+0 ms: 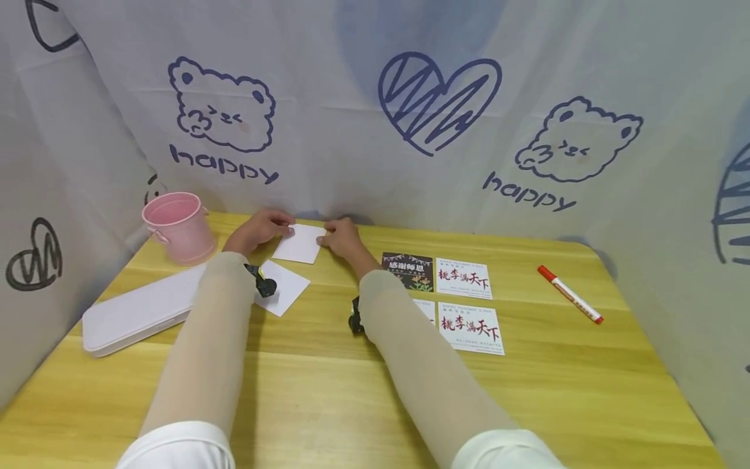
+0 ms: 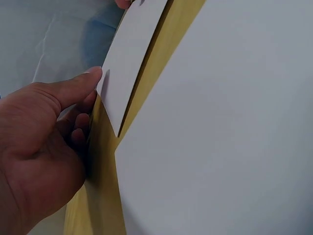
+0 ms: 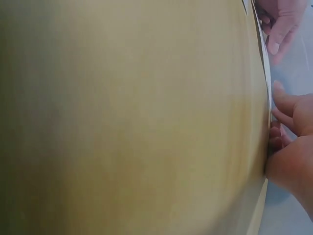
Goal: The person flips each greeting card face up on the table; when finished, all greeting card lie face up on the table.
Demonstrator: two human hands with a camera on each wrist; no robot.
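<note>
At the back edge of the table, a blank white card [image 1: 299,246] is held between both hands. My left hand [image 1: 262,229] pinches its left far corner, thumb on top, as the left wrist view shows with the card [image 2: 134,58] by the thumb tip. On the opposite side, my right hand [image 1: 347,241] pinches the right edge; in the right wrist view this hand [image 3: 296,129] has its thumb above and fingers curled under. A second blank white card [image 1: 287,288] lies nearer, partly covered by the left wrist camera.
A pink bucket [image 1: 181,231] and a long white case [image 1: 140,312] stand at the left. To the right lie a dark flowered card [image 1: 418,266] and several white cards with red characters [image 1: 465,279], one partly behind my right arm. Farther right is a red-and-white marker [image 1: 571,295]. Printed cloth [image 1: 351,182] hangs behind.
</note>
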